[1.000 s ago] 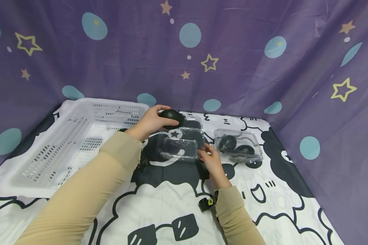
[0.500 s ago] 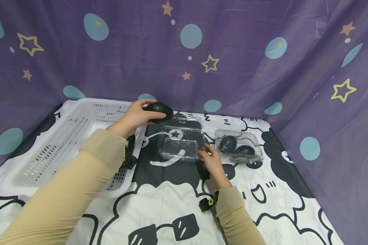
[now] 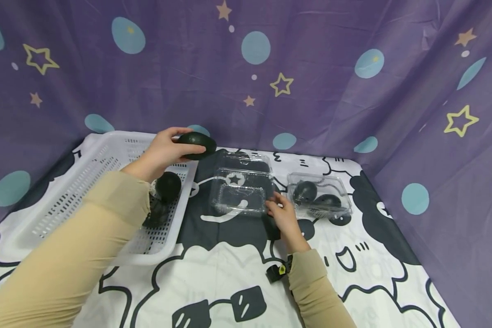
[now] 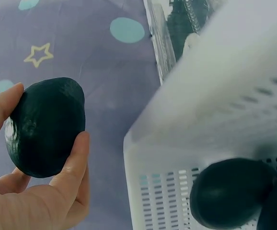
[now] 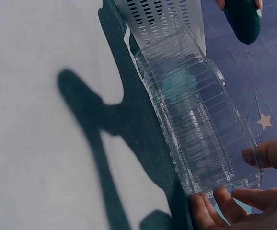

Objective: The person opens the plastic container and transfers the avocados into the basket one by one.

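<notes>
My left hand (image 3: 160,148) grips a dark green avocado (image 3: 197,145), held up over the back right corner of the white basket (image 3: 179,223). Thumb and fingers sit around the sides of the avocado in the left wrist view. A clear plastic clamshell container (image 3: 243,196) lies open on the cloth, its lid folded toward the back and nothing inside. At its right end, my right hand (image 3: 283,214) pinches the wall; the right wrist view shows the thumb (image 5: 268,154) at the rim and fingers along the outside.
More dark avocados (image 3: 168,186) lie in the basket's right side, partly behind the left sleeve. To the right stands a second clear container (image 3: 339,184) with two avocados (image 3: 305,192) in it. A purple curtain (image 3: 311,68) rises behind the patterned cloth (image 3: 213,278).
My left hand has carried the avocado leftward and slightly up, from above the open container to the basket's back corner. The right hand and both containers stay where they were.
</notes>
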